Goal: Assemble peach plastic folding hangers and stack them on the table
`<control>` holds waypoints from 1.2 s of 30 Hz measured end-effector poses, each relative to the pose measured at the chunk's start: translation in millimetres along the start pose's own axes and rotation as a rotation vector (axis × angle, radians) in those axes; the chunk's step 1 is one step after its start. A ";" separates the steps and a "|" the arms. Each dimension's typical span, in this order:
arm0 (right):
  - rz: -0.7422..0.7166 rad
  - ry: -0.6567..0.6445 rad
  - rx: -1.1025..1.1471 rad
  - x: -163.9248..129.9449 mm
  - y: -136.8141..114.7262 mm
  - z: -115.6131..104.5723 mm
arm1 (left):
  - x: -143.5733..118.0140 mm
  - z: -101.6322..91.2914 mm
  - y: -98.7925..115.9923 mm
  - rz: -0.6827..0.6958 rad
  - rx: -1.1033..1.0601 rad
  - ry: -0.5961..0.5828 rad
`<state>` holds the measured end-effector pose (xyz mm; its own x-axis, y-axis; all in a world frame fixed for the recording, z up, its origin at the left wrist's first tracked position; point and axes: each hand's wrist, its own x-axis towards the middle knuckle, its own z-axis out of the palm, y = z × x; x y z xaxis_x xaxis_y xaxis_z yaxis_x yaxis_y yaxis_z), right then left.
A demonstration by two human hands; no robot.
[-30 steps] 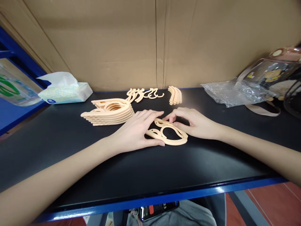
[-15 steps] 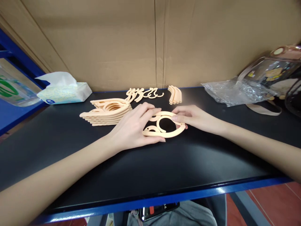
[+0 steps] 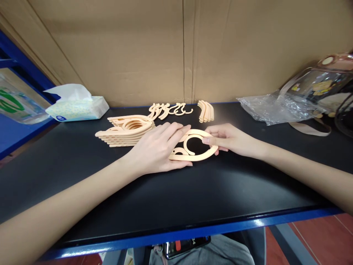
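A peach plastic folded hanger is held just above the black tabletop between both hands. My left hand grips its left end, thumb underneath and fingers over the top. My right hand pinches its right side with thumb and fingers. A stack of the same folded hangers lies just behind and left of my left hand. Farther back lie several loose hook pieces and a small bundle of curved arm pieces.
A tissue pack sits at the back left beside a clear plastic bag on the blue shelf. A crumpled clear bag and a transparent pouch lie at the back right. A cardboard wall closes the back.
The hanger was lying flat on the table under both hands; now it is lifted and tilted, moved slightly back, with both hands gripping its ends.
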<state>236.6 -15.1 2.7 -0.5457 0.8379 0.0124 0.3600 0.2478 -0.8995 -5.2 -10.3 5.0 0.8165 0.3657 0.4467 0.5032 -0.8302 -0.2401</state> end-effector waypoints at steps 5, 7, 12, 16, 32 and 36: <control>0.012 0.005 0.014 0.1 -2.6 1.2 | 0.4 0.4 0.8 0.008 0.012 0.008; 0.013 0.003 0.018 0.2 -3.2 1.5 | 0.2 0.5 0.8 0.008 0.010 0.000; 0.016 0.002 0.016 0.1 -3.3 1.6 | -0.5 0.7 0.9 0.007 0.021 -0.009; 0.027 0.001 0.015 0.2 -3.8 1.6 | 0.0 0.5 2.0 -0.003 0.039 -0.019; -0.065 0.052 0.033 1.0 2.4 1.1 | 1.4 -1.4 7.1 -0.064 0.013 -0.033; -0.087 0.196 -0.083 1.9 4.5 -3.9 | 8.2 -16.1 4.7 -0.167 -0.026 -0.020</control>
<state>240.0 -10.5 0.4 -0.4229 0.8880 0.1805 0.3836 0.3559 -0.8522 -0.7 -18.0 21.3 0.7275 0.5077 0.4614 0.6252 -0.7676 -0.1410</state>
